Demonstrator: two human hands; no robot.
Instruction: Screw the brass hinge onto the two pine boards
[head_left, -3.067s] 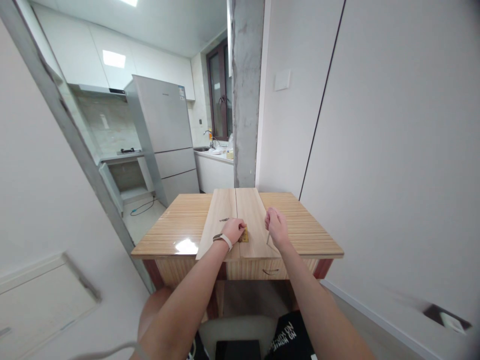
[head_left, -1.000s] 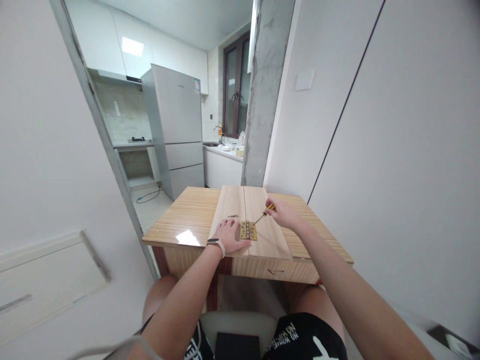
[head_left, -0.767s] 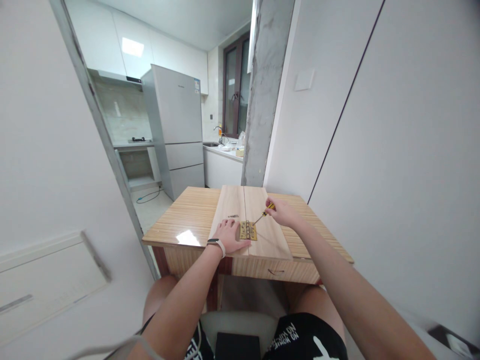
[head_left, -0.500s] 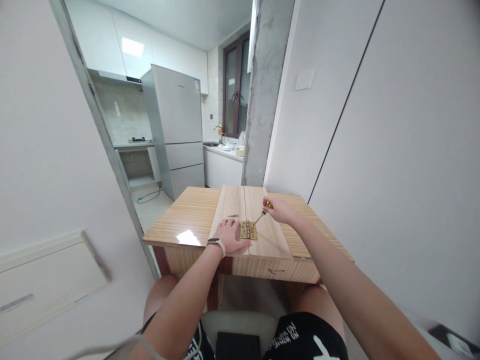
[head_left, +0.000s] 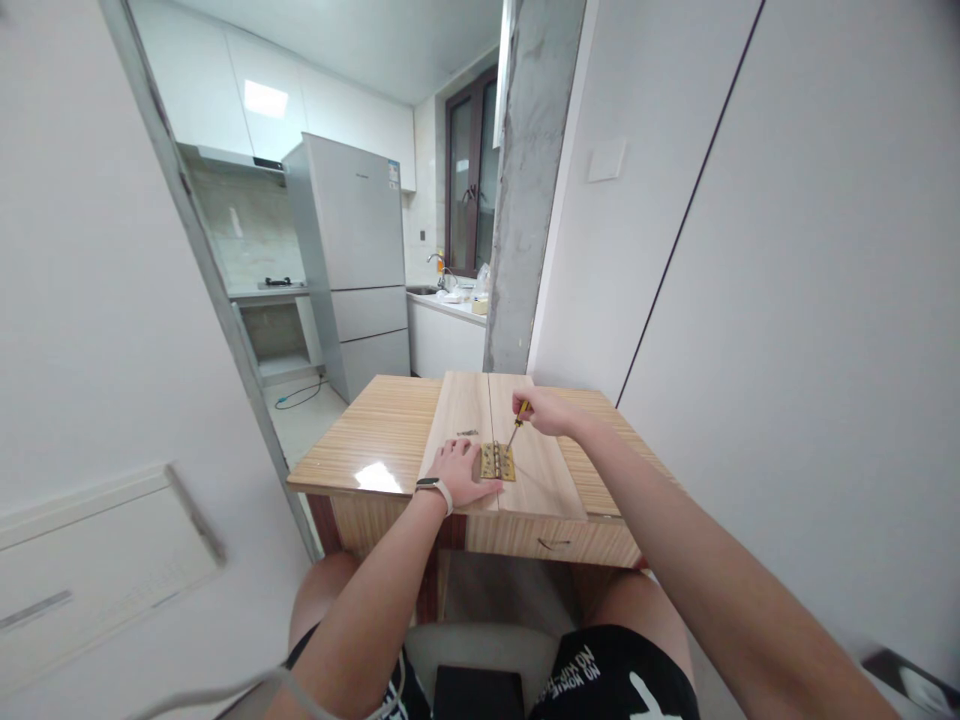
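Observation:
A brass hinge lies opened flat across the seam between two pale wooden boards. My left hand rests spread on the left board, its fingers beside the hinge's left leaf and the thumb below it. In my right hand is a screwdriver with a yellow and black handle. The shaft slants down to the left, and its tip meets the upper part of the hinge's right leaf. Whether a screw sits under the tip is too small to tell. Several small screws lie on the left board above my left hand.
The boards lie across a wood-grain table with a drawer at its front. A white wall stands close on the right. Beyond the table are a grey fridge and a kitchen counter with a sink.
My right hand has shifted slightly left, and the screwdriver now stands steeper over the hinge's right leaf. My left hand stays in place on the board.

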